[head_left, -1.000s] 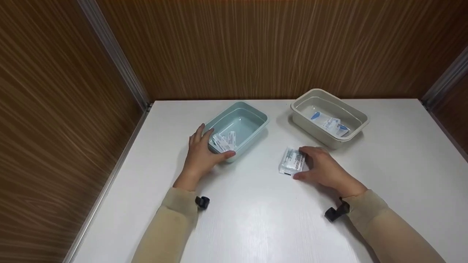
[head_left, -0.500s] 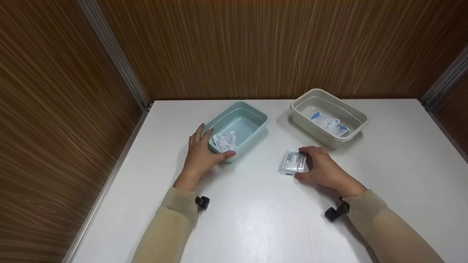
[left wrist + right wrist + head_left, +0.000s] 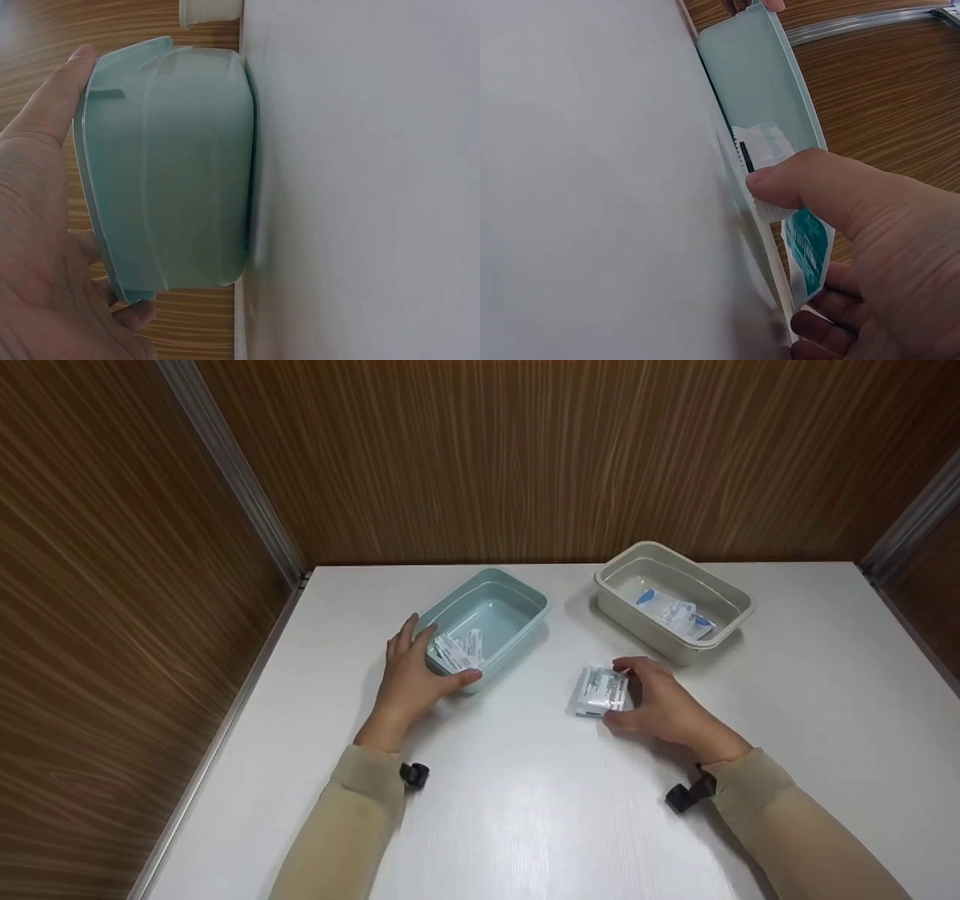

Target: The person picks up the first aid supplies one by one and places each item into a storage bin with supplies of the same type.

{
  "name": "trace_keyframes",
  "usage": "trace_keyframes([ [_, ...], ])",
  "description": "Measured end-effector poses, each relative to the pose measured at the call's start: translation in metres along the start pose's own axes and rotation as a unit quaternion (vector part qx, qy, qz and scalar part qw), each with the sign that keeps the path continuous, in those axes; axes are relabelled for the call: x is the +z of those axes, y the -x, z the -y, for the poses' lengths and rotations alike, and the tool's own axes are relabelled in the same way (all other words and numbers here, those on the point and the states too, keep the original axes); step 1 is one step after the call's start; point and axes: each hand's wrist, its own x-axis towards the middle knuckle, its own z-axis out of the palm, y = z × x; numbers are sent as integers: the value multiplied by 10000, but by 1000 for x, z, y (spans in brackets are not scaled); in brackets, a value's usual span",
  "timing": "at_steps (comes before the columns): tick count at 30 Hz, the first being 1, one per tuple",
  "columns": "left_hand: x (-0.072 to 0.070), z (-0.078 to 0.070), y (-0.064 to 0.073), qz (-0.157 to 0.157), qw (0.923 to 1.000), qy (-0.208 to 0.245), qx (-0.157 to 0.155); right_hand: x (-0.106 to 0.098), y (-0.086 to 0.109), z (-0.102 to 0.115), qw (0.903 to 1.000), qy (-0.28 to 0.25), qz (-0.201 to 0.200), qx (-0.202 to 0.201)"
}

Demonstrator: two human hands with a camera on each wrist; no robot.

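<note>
My left hand (image 3: 412, 682) grips the near end of a light blue-green plastic tub (image 3: 517, 641), thumb on one side of its rim and fingers on the other. Several thin white printed packets (image 3: 459, 651) lie in the tub at that end. To the right, my right hand (image 3: 660, 705) holds small white sealed packets (image 3: 601, 690) between thumb and fingers, low over the table. The right wrist view shows a white packet (image 3: 769, 146) with a black bar under the thumb, and a teal-printed packet (image 3: 808, 247) beside it, near the fingers.
A beige tub (image 3: 637, 619) stands at the back right, with white-and-blue packets (image 3: 671, 613) inside. Both tubs rest on a white table (image 3: 510, 810). Wood-grain panels (image 3: 480, 457) rise behind the table and at its sides.
The packets in my right hand have shifted and tilted slightly within the fingers. The left hand and both tubs stay in place.
</note>
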Motion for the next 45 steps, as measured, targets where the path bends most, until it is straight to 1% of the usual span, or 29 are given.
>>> trace_keyframes([
  [4, 1, 1, 1, 26, 10000, -54, -31, -4, 2, 5, 9999, -134, -11, 15],
  [11, 2, 2, 2, -31, 10000, -58, -48, -19, 4, 17, 9988, -360, -198, -264],
  [15, 6, 4, 2, -34, 9999, -41, -113, -29, 5, 19, 9983, -343, -350, -324],
  [17, 9, 4, 2, -7, 9999, -45, -141, -34, 7, 19, 9985, -293, -378, -255],
  [20, 13, 4, 3, 27, 9999, -17, -128, -44, 9, 18, 9986, -207, -452, -174],
  [22, 14, 3, 3, 21, 9999, 6, -113, -53, 9, 17, 9981, -163, -570, -191],
  [24, 15, 2, 3, 11, 10000, -4, -99, -63, 7, 15, 9969, -123, -734, -258],
  [26, 14, 2, 3, 6, 10000, -26, -82, -74, 4, 13, 9961, -112, -848, -234],
  [28, 13, 3, 2, 4, 10000, -53, -71, -85, -2, 10, 9959, -155, -885, -69],
  [31, 12, 4, 1, -17, 10000, -49, 0, -102, -14, 1, 9952, -243, -861, 399],
  [35, 13, 6, 2, -21, 10000, -42, 40, -118, -29, -16, 9905, -281, -920, 987],
  [40, 14, 5, 4, 14, 10000, -23, -21, -132, -41, -32, 9847, -175, -989, 1421],
  [45, 15, 4, 3, 10, 10000, -16, -30, -136, -48, -42, 9813, -194, -968, 1650],
])
